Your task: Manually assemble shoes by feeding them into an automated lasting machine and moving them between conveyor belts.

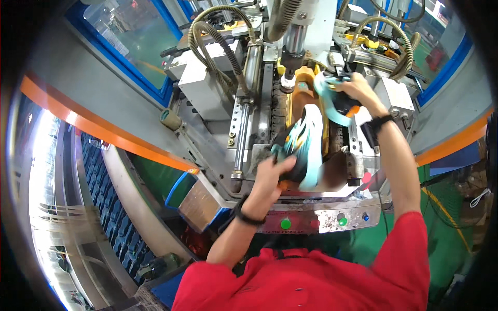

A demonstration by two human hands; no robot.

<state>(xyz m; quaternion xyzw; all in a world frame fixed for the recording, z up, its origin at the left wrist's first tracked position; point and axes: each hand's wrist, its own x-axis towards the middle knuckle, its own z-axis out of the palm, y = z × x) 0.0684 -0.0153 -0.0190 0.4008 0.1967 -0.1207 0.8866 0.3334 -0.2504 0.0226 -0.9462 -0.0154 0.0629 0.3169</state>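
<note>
My left hand (270, 179) is closed round the near end of a black, white and teal sports shoe (312, 150), with the thumb lying along its dark part. This shoe is tilted over the machine's bed, at the near end of an orange-brown block (304, 88). Farther off and to the right, my right hand (360, 93) grips a second sports shoe (326, 96), dark with a teal sole edge and an orange patch. That shoe is somewhat blurred by motion, and its far side is hidden.
A vertical press rod (294, 44) stands above the block. Metal cylinders (244, 129) and ridged hoses (223, 46) flank the bed on the left. A front panel with green buttons (286, 224) runs along the near edge. A conveyor (98, 186) lies at far left.
</note>
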